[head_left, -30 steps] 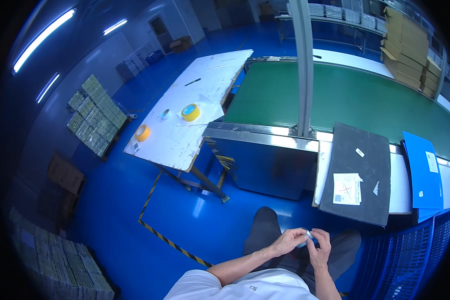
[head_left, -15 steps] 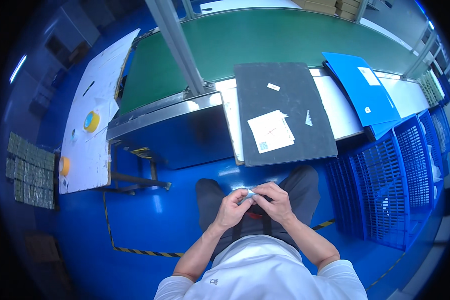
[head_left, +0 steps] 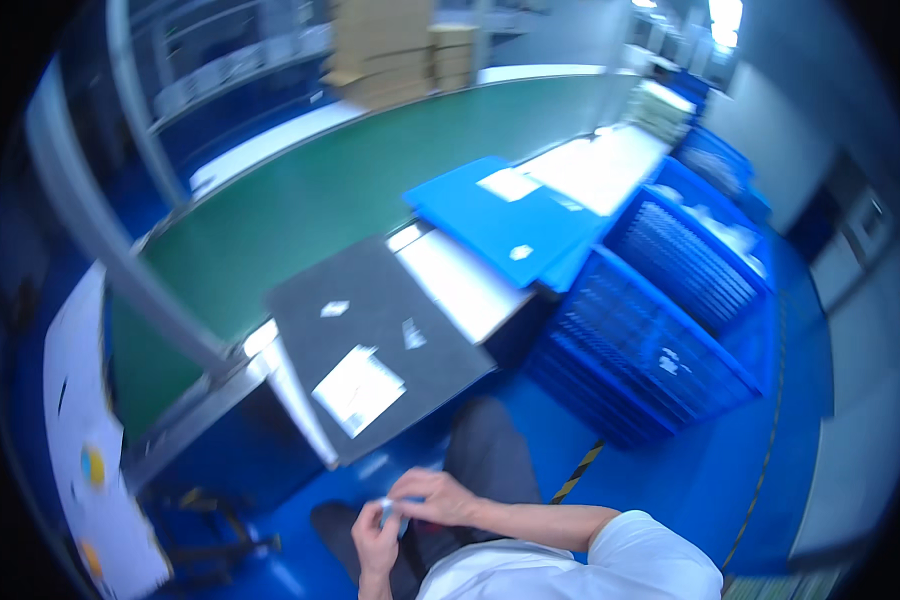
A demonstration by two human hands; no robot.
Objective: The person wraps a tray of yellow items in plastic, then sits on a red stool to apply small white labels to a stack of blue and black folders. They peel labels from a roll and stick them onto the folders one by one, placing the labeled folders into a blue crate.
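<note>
Head view: dark board (head_left: 378,322) beyond right hand (head_left: 435,497), blue crates (head_left: 625,350) rightward.

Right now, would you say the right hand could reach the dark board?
Probably yes: nothing visible lies between the right hand and the dark board, though that hand is busy with a small item.

With fingers bent, the left hand (head_left: 375,540) points upward from the lower edge, while the right hand (head_left: 437,497) meets it fingertip-close above the lap, right forearm (head_left: 545,523) lying nearly horizontal.
</note>
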